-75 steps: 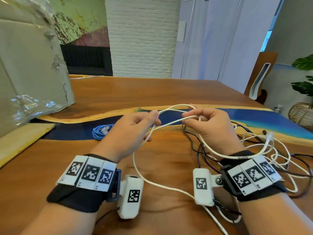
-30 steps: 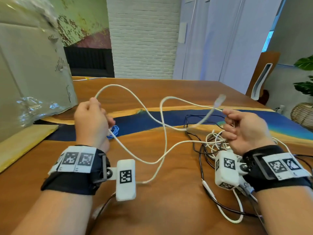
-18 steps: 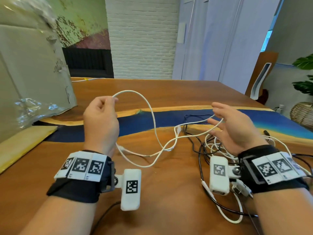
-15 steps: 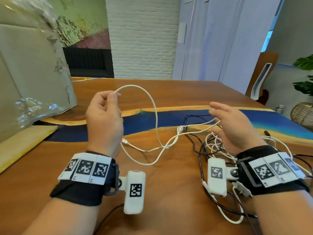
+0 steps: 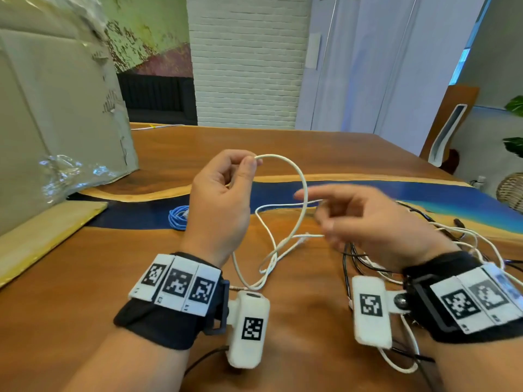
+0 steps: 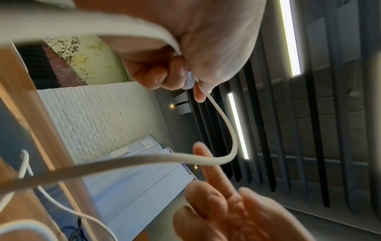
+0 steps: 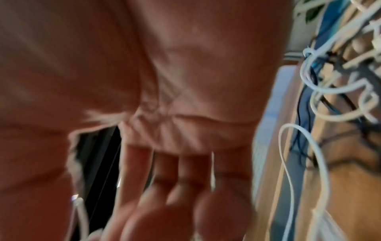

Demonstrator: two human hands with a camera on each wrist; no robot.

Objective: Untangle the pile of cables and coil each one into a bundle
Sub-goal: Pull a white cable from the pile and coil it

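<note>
White cable [image 5: 302, 190]: you hold it raised above the bench, pinched between thumb and fingertips of your left hand [image 5: 219, 205]; it arcs up and right from the pinch, then drops in slack loops to the wood between your wrists. The left wrist view confirms the pinch, fingers curled round the strand.

Right hand [image 5: 365, 222]: blurred, fingers spread and extended toward the hanging loop, palm open; it closes on nothing, though whether a fingertip touches the strand cannot be told.

Cable pile [image 5: 441, 244]: white and black leads tangled together, lying on the bench under and beyond your right wrist.

Blue cable [image 5: 177, 217]: already coiled, resting on the bench left of your left hand, well apart from the pile.

Bench [image 5: 311, 148]: brown wood slab with a dark-to-bright blue band running across it.

Cardboard box [image 5: 56, 108]: large, standing at the far left of the bench, crumpled clear plastic on it.

Room: white brick wall [image 5: 246, 60], pale doors, a wicker basket [image 5: 510, 190] and green plant [image 5: 515, 123] at the right edge.
</note>
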